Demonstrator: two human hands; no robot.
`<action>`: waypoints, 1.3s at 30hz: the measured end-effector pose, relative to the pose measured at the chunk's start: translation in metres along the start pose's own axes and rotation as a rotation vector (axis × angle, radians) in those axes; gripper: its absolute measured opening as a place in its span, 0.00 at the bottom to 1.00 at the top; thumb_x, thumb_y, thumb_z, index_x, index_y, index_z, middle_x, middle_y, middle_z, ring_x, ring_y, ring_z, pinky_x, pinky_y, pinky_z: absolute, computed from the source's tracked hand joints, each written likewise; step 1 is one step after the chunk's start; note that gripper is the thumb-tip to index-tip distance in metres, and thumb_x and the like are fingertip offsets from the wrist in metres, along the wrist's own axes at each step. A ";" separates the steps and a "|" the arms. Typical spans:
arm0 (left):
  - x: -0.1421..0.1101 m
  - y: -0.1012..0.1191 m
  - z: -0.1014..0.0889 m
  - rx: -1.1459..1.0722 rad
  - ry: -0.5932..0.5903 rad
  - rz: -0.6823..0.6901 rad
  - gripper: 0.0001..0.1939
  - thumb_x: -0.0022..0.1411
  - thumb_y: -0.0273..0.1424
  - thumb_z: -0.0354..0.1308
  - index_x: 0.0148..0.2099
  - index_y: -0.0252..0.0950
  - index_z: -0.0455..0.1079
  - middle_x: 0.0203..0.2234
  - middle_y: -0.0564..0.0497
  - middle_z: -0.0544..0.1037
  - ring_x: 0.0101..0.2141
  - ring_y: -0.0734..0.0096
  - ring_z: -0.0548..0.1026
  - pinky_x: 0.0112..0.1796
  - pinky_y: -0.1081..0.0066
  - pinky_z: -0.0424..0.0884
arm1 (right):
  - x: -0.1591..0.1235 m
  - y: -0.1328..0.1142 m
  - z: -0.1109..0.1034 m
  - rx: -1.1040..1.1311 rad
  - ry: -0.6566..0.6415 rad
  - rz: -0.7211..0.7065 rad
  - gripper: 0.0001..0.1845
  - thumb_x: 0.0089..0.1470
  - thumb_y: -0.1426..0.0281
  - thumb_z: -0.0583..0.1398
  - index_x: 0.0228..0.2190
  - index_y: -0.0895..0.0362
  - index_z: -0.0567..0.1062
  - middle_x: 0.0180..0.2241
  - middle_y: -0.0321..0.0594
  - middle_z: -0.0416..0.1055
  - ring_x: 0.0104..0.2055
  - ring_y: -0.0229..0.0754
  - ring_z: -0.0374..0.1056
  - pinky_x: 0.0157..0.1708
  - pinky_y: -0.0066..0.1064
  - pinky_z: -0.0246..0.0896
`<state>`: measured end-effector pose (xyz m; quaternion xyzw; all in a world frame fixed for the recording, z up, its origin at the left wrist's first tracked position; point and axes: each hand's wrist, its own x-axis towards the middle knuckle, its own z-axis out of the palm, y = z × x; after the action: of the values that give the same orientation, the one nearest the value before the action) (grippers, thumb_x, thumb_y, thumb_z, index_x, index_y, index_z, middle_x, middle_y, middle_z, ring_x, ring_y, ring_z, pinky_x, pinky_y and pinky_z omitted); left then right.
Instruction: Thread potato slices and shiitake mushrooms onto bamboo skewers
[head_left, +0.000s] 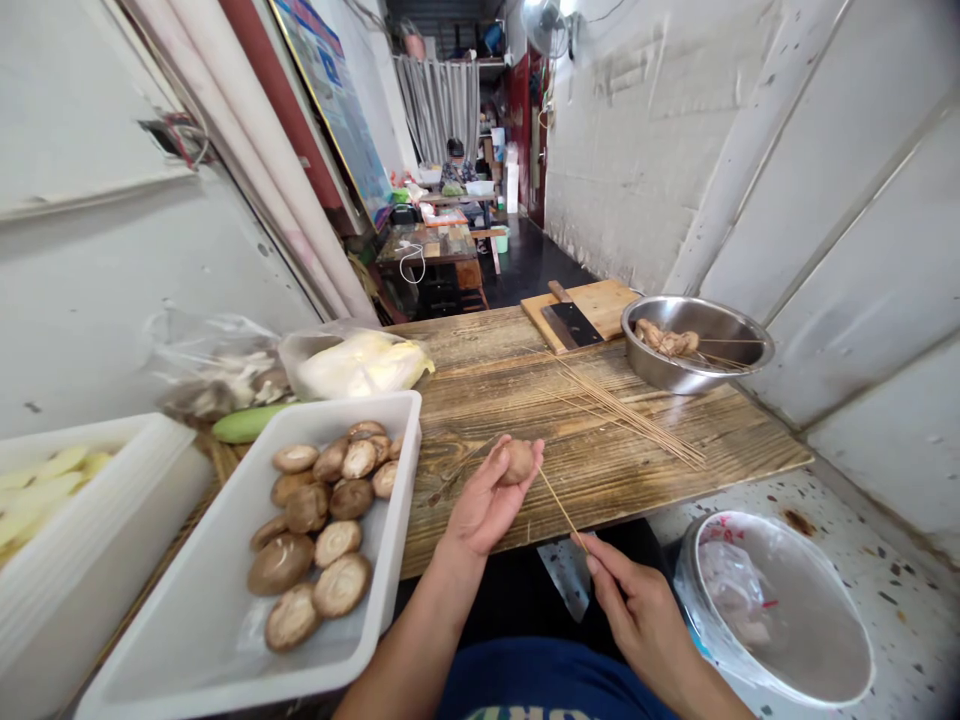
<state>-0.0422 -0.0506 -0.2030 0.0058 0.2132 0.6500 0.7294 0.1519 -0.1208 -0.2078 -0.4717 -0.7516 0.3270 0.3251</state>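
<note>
My left hand is closed around a brown mushroom, held just above the near edge of the wooden table. Between thumb and fingers of my right hand is a thin wooden skewer. Its far end meets the right side of the mushroom; whether the tip has gone in is hidden. Left of my hands, a white plastic tray holds several whole mushrooms, some showing their pale undersides. More loose skewers lie in a bundle on the table to the right.
A steel bowl with skewered food stands at the right, near a cleaver on a cutting board. Bagged vegetables and a tray of pale slices are at left. A lined bin stands lower right.
</note>
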 end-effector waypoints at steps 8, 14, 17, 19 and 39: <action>-0.001 -0.004 0.008 -0.010 0.066 -0.021 0.13 0.64 0.23 0.48 0.49 0.29 0.68 0.48 0.38 0.73 0.55 0.56 0.66 0.52 0.59 0.69 | -0.003 -0.004 -0.004 -0.010 -0.004 -0.025 0.20 0.62 0.66 0.48 0.48 0.61 0.74 0.38 0.47 0.78 0.38 0.43 0.76 0.37 0.28 0.71; -0.002 -0.009 0.012 0.014 0.129 -0.019 0.16 0.64 0.22 0.49 0.53 0.27 0.65 0.50 0.35 0.72 0.53 0.56 0.69 0.49 0.62 0.72 | -0.005 -0.001 -0.007 -0.044 0.012 -0.015 0.21 0.63 0.66 0.47 0.48 0.60 0.74 0.34 0.45 0.79 0.39 0.44 0.76 0.41 0.31 0.71; -0.004 -0.010 0.013 0.017 0.135 -0.008 0.17 0.63 0.21 0.49 0.54 0.25 0.64 0.50 0.34 0.72 0.53 0.55 0.69 0.49 0.62 0.72 | -0.005 -0.001 -0.008 -0.046 0.011 -0.028 0.21 0.63 0.67 0.48 0.48 0.59 0.74 0.39 0.46 0.78 0.41 0.44 0.75 0.43 0.31 0.70; -0.004 -0.010 0.013 0.013 0.134 -0.006 0.17 0.63 0.21 0.49 0.55 0.26 0.64 0.50 0.34 0.72 0.53 0.55 0.69 0.49 0.62 0.72 | -0.005 -0.002 -0.008 -0.044 0.016 -0.038 0.20 0.62 0.67 0.48 0.48 0.58 0.74 0.41 0.46 0.78 0.41 0.44 0.75 0.42 0.31 0.70; -0.007 -0.010 0.012 0.077 0.072 -0.019 0.18 0.63 0.20 0.49 0.55 0.29 0.63 0.47 0.36 0.75 0.50 0.58 0.71 0.50 0.62 0.70 | -0.007 0.000 -0.007 -0.023 -0.003 0.004 0.21 0.63 0.66 0.47 0.48 0.61 0.73 0.34 0.44 0.78 0.29 0.40 0.74 0.33 0.26 0.70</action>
<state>-0.0295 -0.0553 -0.1923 0.0084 0.2640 0.6341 0.7268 0.1597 -0.1261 -0.2054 -0.4765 -0.7547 0.3199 0.3179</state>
